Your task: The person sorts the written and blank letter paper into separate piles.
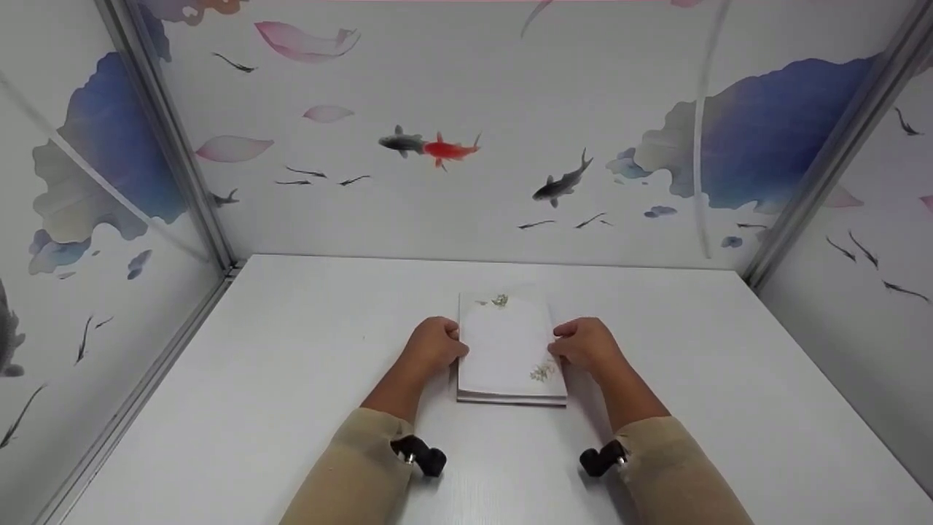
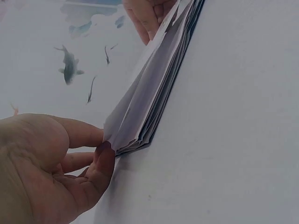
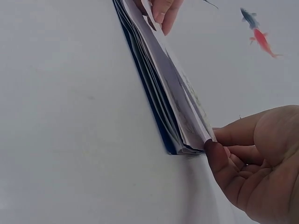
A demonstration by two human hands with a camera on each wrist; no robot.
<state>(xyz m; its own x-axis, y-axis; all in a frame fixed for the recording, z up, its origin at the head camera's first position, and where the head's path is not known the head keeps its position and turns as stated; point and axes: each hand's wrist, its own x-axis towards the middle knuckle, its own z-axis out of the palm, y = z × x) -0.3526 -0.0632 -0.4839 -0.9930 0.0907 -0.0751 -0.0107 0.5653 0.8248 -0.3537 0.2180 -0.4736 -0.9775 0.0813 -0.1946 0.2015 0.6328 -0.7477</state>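
Note:
A white folded-paper booklet (image 1: 506, 343) with small floral prints is held upright to the viewer, close over the table. Its lower edge shows several stacked layers and a dark blue back layer (image 3: 159, 121). My left hand (image 1: 435, 345) pinches its left edge between thumb and fingers. On the opposite edge, the thumb and fingers of my right hand (image 1: 587, 345) pinch the top sheets. In the left wrist view the left hand (image 2: 60, 163) grips a corner of the upper sheets (image 2: 140, 93), which stand slightly apart from the layers beneath.
The white table (image 1: 306, 350) spreads around the booklet. White panels with printed fish and petals (image 1: 452, 149) rise behind and at both sides, joined by metal posts (image 1: 175, 138). A black wrist mount (image 1: 423, 456) sits at the left sleeve, another (image 1: 602, 459) at the right.

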